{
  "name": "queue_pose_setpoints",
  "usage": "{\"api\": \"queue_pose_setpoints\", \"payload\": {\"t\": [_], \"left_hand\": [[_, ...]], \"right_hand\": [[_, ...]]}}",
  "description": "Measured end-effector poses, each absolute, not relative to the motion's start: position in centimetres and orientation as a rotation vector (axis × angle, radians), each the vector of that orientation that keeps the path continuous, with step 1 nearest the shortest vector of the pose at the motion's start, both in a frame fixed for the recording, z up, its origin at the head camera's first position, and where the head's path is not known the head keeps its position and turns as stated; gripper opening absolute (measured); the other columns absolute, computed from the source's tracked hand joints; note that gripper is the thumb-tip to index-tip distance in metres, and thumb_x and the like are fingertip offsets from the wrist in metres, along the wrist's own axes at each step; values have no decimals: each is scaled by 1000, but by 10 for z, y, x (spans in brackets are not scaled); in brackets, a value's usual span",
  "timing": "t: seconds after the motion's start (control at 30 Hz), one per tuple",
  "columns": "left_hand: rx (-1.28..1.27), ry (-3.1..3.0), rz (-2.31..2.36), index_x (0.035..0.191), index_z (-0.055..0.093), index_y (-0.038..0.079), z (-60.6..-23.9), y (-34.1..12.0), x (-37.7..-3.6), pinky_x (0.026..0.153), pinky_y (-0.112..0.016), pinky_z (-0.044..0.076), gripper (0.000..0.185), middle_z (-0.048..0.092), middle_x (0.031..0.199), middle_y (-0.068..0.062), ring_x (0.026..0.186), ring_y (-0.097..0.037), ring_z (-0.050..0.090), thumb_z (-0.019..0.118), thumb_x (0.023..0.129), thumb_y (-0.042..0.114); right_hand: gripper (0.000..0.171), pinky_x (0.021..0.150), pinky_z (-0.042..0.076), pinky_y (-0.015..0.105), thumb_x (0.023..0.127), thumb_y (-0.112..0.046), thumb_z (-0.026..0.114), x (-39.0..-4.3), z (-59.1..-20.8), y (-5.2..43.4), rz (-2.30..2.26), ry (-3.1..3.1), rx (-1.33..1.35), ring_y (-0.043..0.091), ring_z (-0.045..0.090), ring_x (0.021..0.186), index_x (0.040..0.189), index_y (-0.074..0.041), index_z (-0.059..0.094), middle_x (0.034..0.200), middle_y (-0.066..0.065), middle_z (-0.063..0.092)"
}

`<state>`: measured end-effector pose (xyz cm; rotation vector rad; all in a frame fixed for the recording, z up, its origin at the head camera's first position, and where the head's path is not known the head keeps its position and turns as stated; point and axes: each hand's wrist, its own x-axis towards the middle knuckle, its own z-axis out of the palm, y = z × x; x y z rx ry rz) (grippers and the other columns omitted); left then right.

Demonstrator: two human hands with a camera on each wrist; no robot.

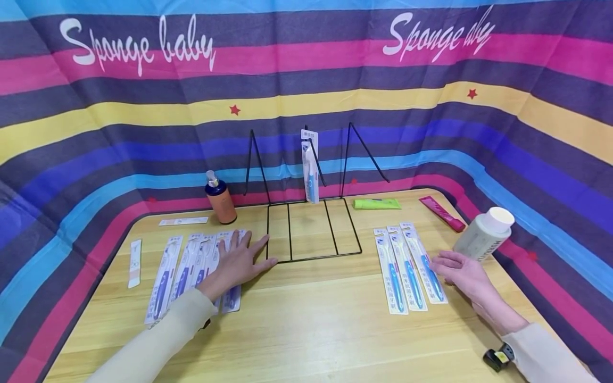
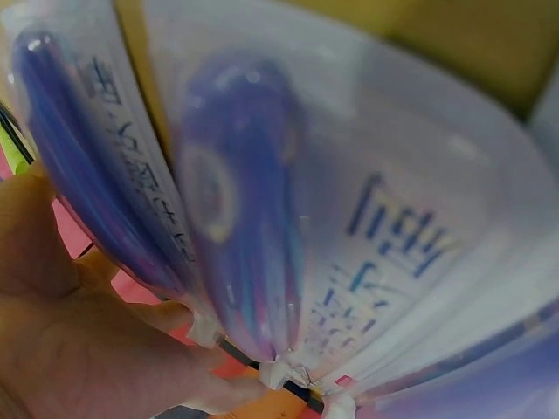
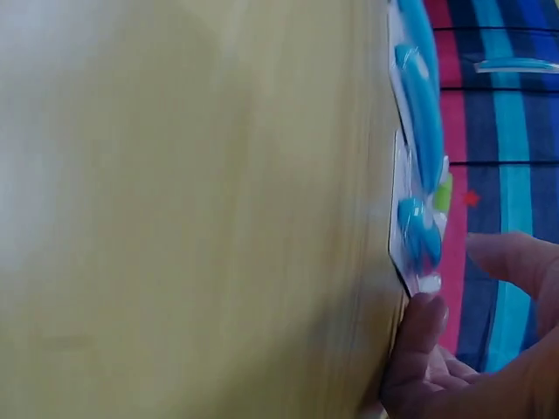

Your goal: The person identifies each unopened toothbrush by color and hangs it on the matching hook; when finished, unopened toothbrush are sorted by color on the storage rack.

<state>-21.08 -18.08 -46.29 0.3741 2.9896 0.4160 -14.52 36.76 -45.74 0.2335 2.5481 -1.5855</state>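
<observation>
Those toothbrush packs should be light, going by the look of them: thin card backs with clear plastic bubbles on top. The card would probably bend a little, the plastic may be slick, and the bubble looks like the bit that could be dented. An edge of the card, or the sides of the bubble around the handle, would seem the best place to be pinched.

Three blue packs [image 1: 408,268] are fanned out on the right of the table [image 1: 325,324]. The right hand [image 1: 462,271] is held by the outermost one, fingers loosely bent, thumb apart from the forefinger, nothing pinched; whether the card is touched can't be told. On the left, the purple packs [image 1: 163,280] are partly covered by the left hand [image 1: 239,263], its fingers spread; how hard they're pressed can't be told.

One brush is sealed in each pack that's seen clearly, and another pack [image 1: 310,169] is hung on the wire rack [image 1: 320,258]. As for the orange bottle [image 1: 222,204], white bottle [image 1: 482,236], green tube [image 1: 377,204] and pink tube [image 1: 441,214], what's inside isn't shown.
</observation>
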Motion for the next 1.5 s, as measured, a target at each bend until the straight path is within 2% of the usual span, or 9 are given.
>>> {"api": "queue_pose_setpoints", "payload": {"t": [0.23,0.33,0.57,0.7,0.9,1.1,1.27,1.4,1.5], "left_hand": [[370,2987,421,170,42,23,-464,-182,-212,116,-87,-2,86,25,173,-32,159,-62,3,60,102,72],[364,2988,412,170,42,23,-463,-183,-211,116,-87,-2,86,25,173,-32,159,-61,3,59,102,73],[369,2986,408,171,42,23,-462,-183,-209,116,-86,-2,86,25,173,-32,159,-61,3,59,102,72],[375,2990,410,170,42,23,-463,-184,-210,116,-87,-2,85,26,173,-32,159,-62,3,59,103,72],[382,2988,416,171,42,23,-464,-184,-212,115,-87,-3,86,25,173,-32,159,-62,2,58,102,73],[379,2991,397,171,42,24,-464,-183,-212,116,-87,-1,86,26,173,-32,159,-61,3,58,103,73],[374,2987,379,171,41,24,-462,-182,-210,116,-87,0,86,25,173,-31,159,-61,3,58,103,73],[362,2980,386,171,42,24,-461,-180,-210,117,-86,-1,85,25,173,-32,160,-61,3,59,103,73],[359,2982,379,171,41,25,-461,-182,-210,117,-85,-1,85,25,174,-31,160,-60,3,58,103,73]], "right_hand": [[73,78,52,22,101,-31,82,-147,-452,369,-1299,2693,199,27,68,114,145,19,52,122,23,76],[69,78,52,24,99,-32,84,-148,-450,366,-1204,2759,173,35,70,113,139,18,59,115,21,78],[52,81,52,40,97,-34,86,-152,-447,359,-1009,2854,88,29,71,96,118,12,74,103,16,79],[51,80,48,37,97,-37,86,-153,-447,357,-1051,2779,168,27,65,95,116,9,74,105,14,77],[51,74,51,33,96,-37,85,-154,-450,358,-1113,2747,179,22,63,87,113,8,69,98,10,73],[44,71,55,28,104,-22,77,-156,-456,369,-1368,2552,106,16,70,84,125,12,59,98,10,78],[53,74,57,31,105,-14,74,-153,-459,369,-1617,2354,94,17,73,87,144,12,47,106,8,80],[51,77,60,34,107,-9,70,-149,-460,363,-1809,2194,97,18,75,93,150,1,45,112,5,79],[41,80,62,35,109,-8,67,-147,-461,354,-1939,2064,113,19,74,97,146,-15,52,114,3,74]]}}
